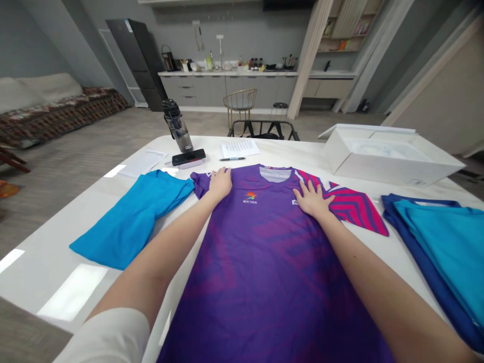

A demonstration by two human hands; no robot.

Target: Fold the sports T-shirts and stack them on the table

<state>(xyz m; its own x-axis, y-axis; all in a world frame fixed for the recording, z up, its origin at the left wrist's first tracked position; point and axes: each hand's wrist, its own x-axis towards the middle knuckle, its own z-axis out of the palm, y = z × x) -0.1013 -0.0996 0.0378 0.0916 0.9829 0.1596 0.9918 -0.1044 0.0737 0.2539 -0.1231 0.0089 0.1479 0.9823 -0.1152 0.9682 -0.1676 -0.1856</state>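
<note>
A purple T-shirt [260, 252] with magenta patterning lies spread face up on the white table, its collar at the far side. My left hand [220, 184] rests on its left shoulder, fingers extended and pointing away from me. On the right shoulder lies my right hand [313, 199], palm down with the fingers spread. The striped pink sleeve [359, 206] stretches out beyond that hand. The left sleeve is bunched up beside a blue garment [128, 222]. The lower hem of the T-shirt runs out of view.
Folded blue garments [446, 242] are stacked at the right edge. Behind them stands an open white box [389, 161]. Along the far side are a water bottle [177, 128], a phone [188, 157], a pen [232, 159] and a printed sheet [241, 147].
</note>
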